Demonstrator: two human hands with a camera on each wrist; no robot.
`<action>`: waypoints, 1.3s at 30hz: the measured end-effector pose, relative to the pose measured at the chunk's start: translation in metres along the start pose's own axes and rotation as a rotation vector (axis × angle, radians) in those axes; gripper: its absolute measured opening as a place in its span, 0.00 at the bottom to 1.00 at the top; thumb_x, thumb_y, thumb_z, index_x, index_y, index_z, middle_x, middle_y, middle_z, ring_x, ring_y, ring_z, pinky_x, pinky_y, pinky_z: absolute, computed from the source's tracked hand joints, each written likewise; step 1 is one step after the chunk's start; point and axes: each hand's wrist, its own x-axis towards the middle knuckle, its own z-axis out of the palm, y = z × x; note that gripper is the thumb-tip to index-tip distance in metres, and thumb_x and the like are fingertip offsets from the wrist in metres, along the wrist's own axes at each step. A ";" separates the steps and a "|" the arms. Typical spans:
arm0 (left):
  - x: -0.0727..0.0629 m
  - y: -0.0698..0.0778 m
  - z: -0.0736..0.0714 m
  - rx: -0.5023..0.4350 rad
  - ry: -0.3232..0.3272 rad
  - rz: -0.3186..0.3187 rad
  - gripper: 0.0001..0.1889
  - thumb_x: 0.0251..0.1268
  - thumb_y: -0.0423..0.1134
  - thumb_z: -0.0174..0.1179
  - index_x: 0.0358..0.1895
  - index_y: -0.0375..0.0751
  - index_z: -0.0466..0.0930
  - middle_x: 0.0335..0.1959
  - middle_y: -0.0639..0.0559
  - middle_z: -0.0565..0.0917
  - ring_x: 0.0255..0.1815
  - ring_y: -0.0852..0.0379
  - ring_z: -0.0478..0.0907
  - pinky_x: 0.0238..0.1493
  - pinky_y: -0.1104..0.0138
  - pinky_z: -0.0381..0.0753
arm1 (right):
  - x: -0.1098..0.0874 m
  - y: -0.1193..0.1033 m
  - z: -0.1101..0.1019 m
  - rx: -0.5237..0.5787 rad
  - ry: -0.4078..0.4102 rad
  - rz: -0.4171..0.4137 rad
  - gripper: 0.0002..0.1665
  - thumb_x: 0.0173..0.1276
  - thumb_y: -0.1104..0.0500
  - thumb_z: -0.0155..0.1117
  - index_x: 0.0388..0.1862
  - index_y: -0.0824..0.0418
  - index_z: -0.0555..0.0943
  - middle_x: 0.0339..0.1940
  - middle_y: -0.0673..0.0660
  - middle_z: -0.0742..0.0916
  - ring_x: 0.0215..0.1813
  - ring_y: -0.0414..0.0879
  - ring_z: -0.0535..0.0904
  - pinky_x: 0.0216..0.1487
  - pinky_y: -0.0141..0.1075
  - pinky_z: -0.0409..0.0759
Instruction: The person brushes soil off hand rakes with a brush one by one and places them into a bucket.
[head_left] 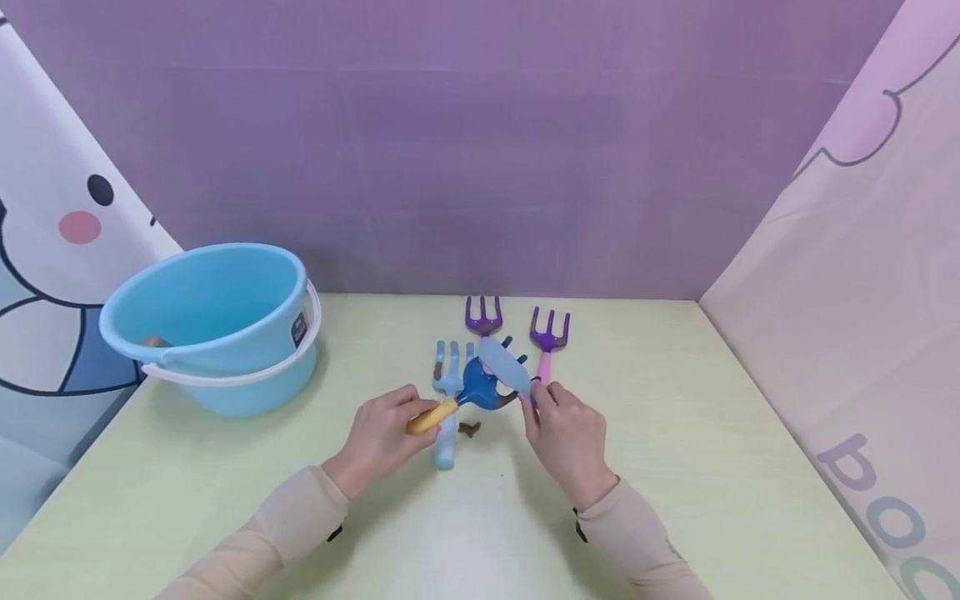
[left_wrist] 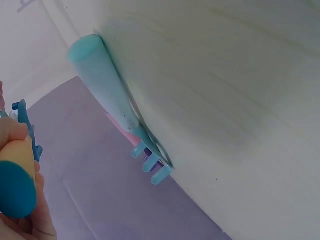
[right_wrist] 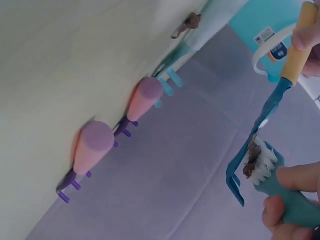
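Observation:
My left hand (head_left: 382, 435) grips the yellow handle (head_left: 432, 416) of a toy garden fork with a blue head (head_left: 477, 387), held above the table. My right hand (head_left: 572, 435) pinches a blue-green brush (head_left: 504, 364) with white bristles (right_wrist: 266, 167). In the right wrist view, the bristles meet the flat of the fork head, and a brown clump (right_wrist: 251, 162) sits between them. More brown dirt sticks to a prong near the right fingers. Below the hands lies a light-blue fork (head_left: 445, 450), a brown smear on one prong, beside a brown crumb (head_left: 469, 428).
Two purple forks with pink handles, one on the right (head_left: 549, 342) and one partly hidden behind the brush (head_left: 483, 323), lie farther back. A blue bucket (head_left: 247, 396) with a white handle stands at left, something brownish inside. A purple backdrop (head_left: 480, 167) rises behind the table.

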 end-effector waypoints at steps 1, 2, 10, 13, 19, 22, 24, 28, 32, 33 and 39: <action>0.000 0.000 0.000 0.008 0.008 0.009 0.13 0.42 0.39 0.71 0.35 0.43 0.86 0.22 0.60 0.73 0.20 0.67 0.64 0.21 0.78 0.65 | -0.001 -0.001 0.001 -0.004 0.002 -0.017 0.13 0.55 0.54 0.69 0.32 0.62 0.82 0.18 0.54 0.80 0.13 0.39 0.65 0.12 0.25 0.57; -0.001 -0.001 0.000 0.012 0.015 0.017 0.12 0.42 0.38 0.70 0.35 0.43 0.86 0.22 0.60 0.73 0.19 0.67 0.64 0.21 0.78 0.64 | -0.001 -0.001 0.001 -0.008 0.002 -0.032 0.12 0.55 0.54 0.69 0.32 0.62 0.82 0.18 0.53 0.80 0.13 0.38 0.65 0.12 0.24 0.57; -0.004 -0.001 0.001 0.030 0.055 0.052 0.11 0.41 0.37 0.70 0.33 0.43 0.86 0.22 0.59 0.74 0.19 0.67 0.65 0.21 0.79 0.65 | -0.005 -0.003 0.004 0.006 0.015 -0.077 0.13 0.54 0.54 0.69 0.33 0.61 0.83 0.18 0.52 0.80 0.13 0.37 0.64 0.12 0.24 0.56; -0.004 -0.001 0.000 0.021 0.048 0.039 0.12 0.41 0.37 0.71 0.34 0.43 0.86 0.23 0.59 0.74 0.20 0.67 0.65 0.22 0.79 0.66 | -0.005 -0.002 0.003 0.016 0.025 -0.093 0.16 0.64 0.50 0.57 0.34 0.61 0.83 0.19 0.52 0.80 0.14 0.38 0.65 0.12 0.24 0.57; -0.006 -0.001 -0.001 0.016 0.041 0.024 0.12 0.41 0.38 0.71 0.34 0.43 0.86 0.23 0.59 0.74 0.20 0.68 0.65 0.22 0.79 0.66 | -0.006 -0.003 0.003 0.039 0.062 -0.114 0.29 0.72 0.45 0.38 0.32 0.61 0.83 0.18 0.51 0.79 0.13 0.37 0.64 0.12 0.24 0.55; -0.006 -0.002 -0.001 0.008 0.059 0.011 0.12 0.40 0.37 0.71 0.33 0.42 0.86 0.22 0.59 0.74 0.19 0.68 0.64 0.21 0.79 0.66 | -0.006 -0.006 0.003 0.057 0.083 -0.133 0.29 0.72 0.45 0.38 0.31 0.61 0.83 0.17 0.50 0.78 0.13 0.36 0.64 0.12 0.24 0.56; -0.006 -0.002 -0.001 -0.005 0.068 0.001 0.12 0.40 0.37 0.71 0.33 0.42 0.86 0.22 0.59 0.74 0.19 0.69 0.64 0.21 0.79 0.67 | -0.007 -0.008 0.003 0.070 0.087 -0.140 0.33 0.73 0.44 0.33 0.31 0.60 0.84 0.16 0.49 0.78 0.13 0.36 0.65 0.12 0.24 0.57; -0.005 -0.002 -0.001 -0.024 0.069 -0.014 0.13 0.40 0.38 0.72 0.34 0.42 0.86 0.22 0.59 0.74 0.19 0.69 0.65 0.22 0.79 0.68 | -0.008 -0.010 0.002 0.104 0.079 -0.137 0.26 0.71 0.45 0.44 0.32 0.60 0.84 0.18 0.50 0.79 0.13 0.36 0.67 0.12 0.24 0.60; -0.006 -0.002 -0.002 -0.023 0.058 -0.021 0.12 0.41 0.38 0.71 0.35 0.44 0.86 0.23 0.60 0.75 0.19 0.69 0.66 0.22 0.79 0.68 | -0.007 -0.010 0.000 0.163 0.063 -0.118 0.13 0.58 0.51 0.65 0.33 0.61 0.84 0.19 0.50 0.82 0.15 0.36 0.71 0.13 0.23 0.63; -0.006 -0.002 -0.002 -0.024 0.054 -0.022 0.12 0.42 0.38 0.71 0.35 0.44 0.86 0.23 0.60 0.75 0.19 0.69 0.66 0.22 0.79 0.68 | -0.007 -0.009 0.000 0.177 0.058 -0.108 0.13 0.54 0.53 0.68 0.33 0.61 0.84 0.20 0.50 0.82 0.15 0.36 0.72 0.14 0.23 0.64; -0.006 -0.002 -0.003 -0.030 0.031 -0.024 0.12 0.43 0.40 0.71 0.36 0.45 0.86 0.24 0.60 0.75 0.20 0.68 0.66 0.23 0.78 0.69 | -0.002 -0.006 -0.002 0.176 0.047 -0.006 0.13 0.52 0.56 0.71 0.32 0.63 0.82 0.23 0.53 0.85 0.20 0.40 0.79 0.16 0.26 0.70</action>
